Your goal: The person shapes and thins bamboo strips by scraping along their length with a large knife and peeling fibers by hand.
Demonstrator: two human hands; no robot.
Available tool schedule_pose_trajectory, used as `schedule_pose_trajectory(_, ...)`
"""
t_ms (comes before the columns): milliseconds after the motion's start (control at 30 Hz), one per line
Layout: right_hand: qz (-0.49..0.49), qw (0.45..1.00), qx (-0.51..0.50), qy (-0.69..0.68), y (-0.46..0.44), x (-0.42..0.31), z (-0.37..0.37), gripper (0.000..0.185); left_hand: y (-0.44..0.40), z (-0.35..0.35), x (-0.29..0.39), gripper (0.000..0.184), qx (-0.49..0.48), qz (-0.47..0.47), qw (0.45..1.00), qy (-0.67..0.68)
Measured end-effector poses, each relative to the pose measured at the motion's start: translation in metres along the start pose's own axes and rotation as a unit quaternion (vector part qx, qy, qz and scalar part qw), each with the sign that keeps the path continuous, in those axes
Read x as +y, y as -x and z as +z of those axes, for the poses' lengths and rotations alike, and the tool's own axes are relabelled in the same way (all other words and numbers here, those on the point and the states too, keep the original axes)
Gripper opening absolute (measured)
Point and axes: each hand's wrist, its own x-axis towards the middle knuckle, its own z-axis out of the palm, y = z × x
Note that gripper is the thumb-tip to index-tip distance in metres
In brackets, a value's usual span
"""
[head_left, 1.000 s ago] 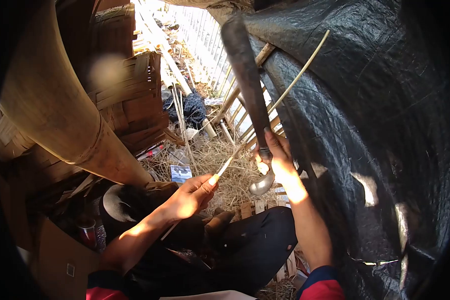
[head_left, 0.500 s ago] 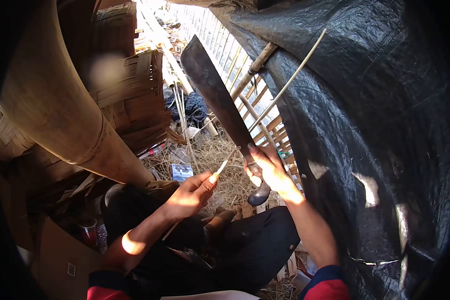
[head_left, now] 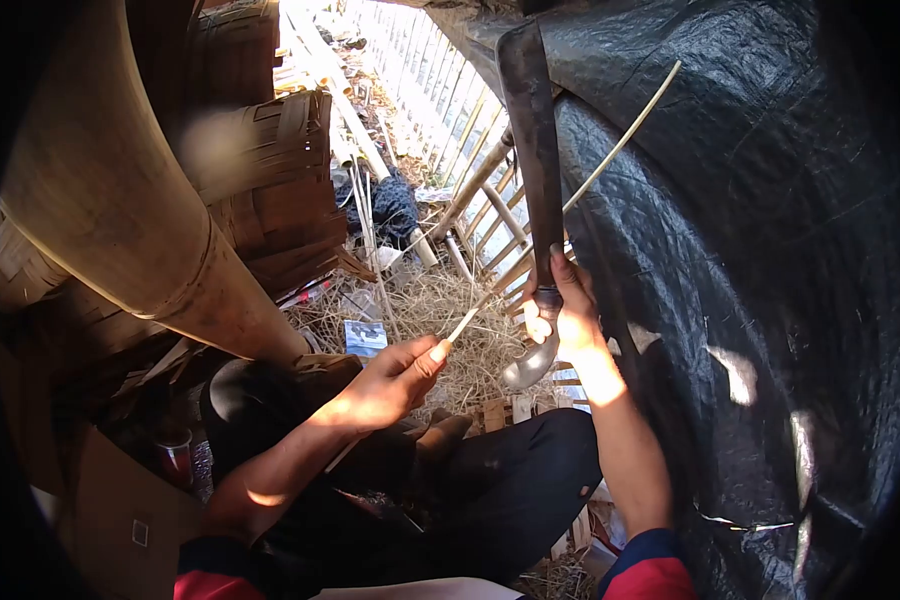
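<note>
My left hand is closed around a thin pale bamboo strip, which slants up to the right. The strip passes behind a machete and its far end stands out past the blade. In my right hand is the machete, its broad dark blade pointing up and its curved handle end below my fingers. My thumb lies along the base of the blade. Whether the blade touches the strip, I cannot tell. The strip's near end shows below my left wrist.
A thick bamboo pole slants down on the left beside woven bamboo panels. Black plastic sheeting hangs on the right. Thin shavings cover the ground beyond my knees. A bamboo lattice stands behind the machete.
The machete has swung from leaning left to nearly upright, and my right hand has shifted right and slightly up. My left hand has moved slightly right with the strip.
</note>
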Motion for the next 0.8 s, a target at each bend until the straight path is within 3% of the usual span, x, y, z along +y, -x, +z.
schedule_pose_trajectory(67,0.062,0.995,0.002,0.078,0.011,0.004,0.013,0.052,-0.003,0.002,0.000,0.031,-0.005,-0.002,1.000,0.010)
schedule_pose_trajectory(100,0.052,0.989,-0.091,0.106,0.010,0.014,0.012,0.052,-0.004,-0.001,-0.008,0.031,0.003,0.001,1.000,-0.001)
schedule_pose_trajectory(133,0.055,0.987,-0.098,0.117,0.006,0.019,0.008,0.053,-0.003,-0.004,-0.014,0.031,0.013,0.002,1.000,-0.010)
schedule_pose_trajectory(333,0.004,1.000,-0.014,0.007,-0.001,0.003,-0.003,0.053,-0.004,-0.001,-0.006,0.032,0.003,-0.015,1.000,0.008)
schedule_pose_trajectory(400,0.049,0.997,-0.030,0.059,0.007,0.022,0.004,0.047,-0.010,0.004,-0.008,0.031,0.009,-0.003,0.999,0.032)
schedule_pose_trajectory(433,0.043,0.988,-0.119,0.090,0.005,0.025,0.004,0.044,-0.006,0.002,-0.010,0.030,0.015,-0.032,0.999,0.032)
schedule_pose_trajectory(467,0.051,0.987,-0.123,0.095,0.005,0.026,0.006,0.045,-0.005,0.001,-0.011,0.030,0.014,-0.035,0.999,0.034)
schedule_pose_trajectory(600,0.012,0.993,-0.052,0.102,-0.002,0.011,0.005,0.050,-0.007,-0.005,-0.005,0.034,0.076,-0.026,0.995,0.064)
schedule_pose_trajectory(667,-0.050,0.996,-0.027,0.066,0.002,0.005,0.002,0.048,-0.020,-0.014,-0.033,0.034,0.138,0.057,0.988,-0.049)
schedule_pose_trajectory(800,-0.140,0.988,0.047,0.048,0.007,-0.003,0.005,0.035,-0.029,-0.015,-0.054,0.036,0.164,0.071,0.983,-0.030)
